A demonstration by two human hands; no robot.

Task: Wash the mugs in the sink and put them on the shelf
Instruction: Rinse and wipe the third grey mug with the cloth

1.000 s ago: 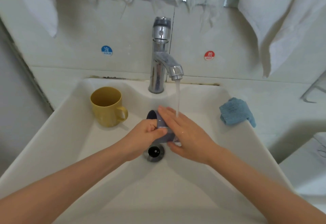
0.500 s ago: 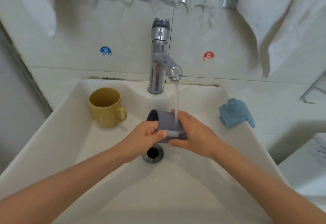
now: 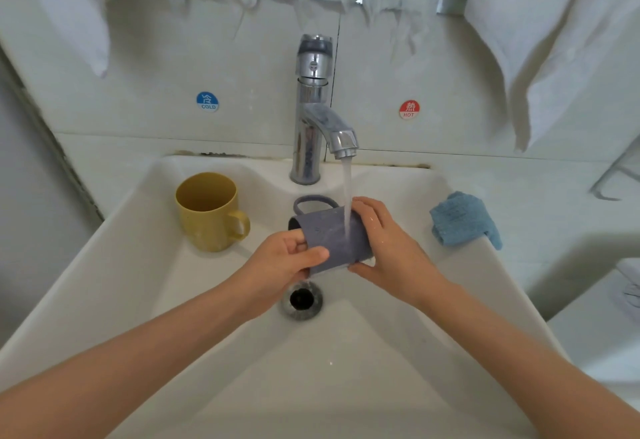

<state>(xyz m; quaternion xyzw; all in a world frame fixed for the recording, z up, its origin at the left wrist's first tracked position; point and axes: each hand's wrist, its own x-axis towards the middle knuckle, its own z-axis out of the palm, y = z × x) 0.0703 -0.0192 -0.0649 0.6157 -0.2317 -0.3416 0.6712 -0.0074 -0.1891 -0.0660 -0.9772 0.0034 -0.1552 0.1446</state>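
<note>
While the left grip (image 3: 280, 262) clamps the mouth end of the grey mug (image 3: 329, 241), thumb laid across the near wall and fingers curled at the rim, the right grip (image 3: 388, 248) cups the base end, fingers over the far side and thumb under the near edge. Both grips hold the mug; neither is free.

The mug lies on its side between the grips, held above the drain (image 3: 302, 300) at the middle of the sink (image 3: 138, 265), not resting on the basin floor. Its long axis runs nearly level from the left grip to the right grip, mouth toward the left rear. Its handle (image 3: 315, 200) points to the rear edge of the sink. The water stream (image 3: 347, 193) from the faucet (image 3: 313, 109) strikes the outer wall close to the right grip.

Judgement: the outside is being rinsed. Rinsing the interior calls for turning the mouth toward the stream, and the left grip lies nearest that end.

The yellow mug (image 3: 207, 212) stands upright at the rear left corner of the sink, well apart from both grips. A blue cloth (image 3: 462, 219) lies on the right edge. No shelf is in view.
</note>
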